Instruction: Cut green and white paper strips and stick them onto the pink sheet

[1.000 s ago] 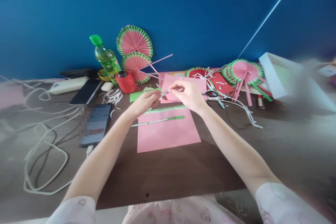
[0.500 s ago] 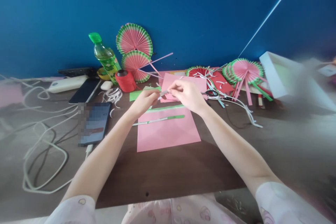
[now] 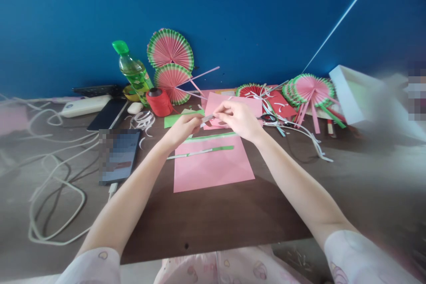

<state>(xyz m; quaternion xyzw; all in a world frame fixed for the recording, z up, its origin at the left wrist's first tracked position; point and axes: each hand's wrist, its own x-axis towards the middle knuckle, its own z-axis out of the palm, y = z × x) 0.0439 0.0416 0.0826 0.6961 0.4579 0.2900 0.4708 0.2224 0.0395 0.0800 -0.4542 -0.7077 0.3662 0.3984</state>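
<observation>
Between my two hands a short white strip (image 3: 207, 120), perhaps paper or tape, is stretched above the table. My left hand (image 3: 185, 128) pinches its left end, and my right hand (image 3: 238, 118) pinches the right end with thumb and forefinger. Just below them lies a pink paper sheet (image 3: 214, 171). A narrow strip with a green end (image 3: 222, 148) crosses this sheet, and a second green-and-white strip (image 3: 213, 136) runs along its far part. Behind my right hand is another pink sheet (image 3: 251, 103); green paper (image 3: 171, 120) lies behind my left.
Pleated pink-and-green paper fans (image 3: 170, 46) lean on the wall by a green-capped bottle (image 3: 133, 71) and a red thread spool (image 3: 159, 103). More fans (image 3: 311, 88), scissors (image 3: 268, 118) and a white box (image 3: 349, 93) stand right. A phone (image 3: 121, 157) and cables (image 3: 83, 195) lie left.
Almost nothing differs. Both hands keep their pinch on the white strip, with only a very slight shift of the right fingers.
</observation>
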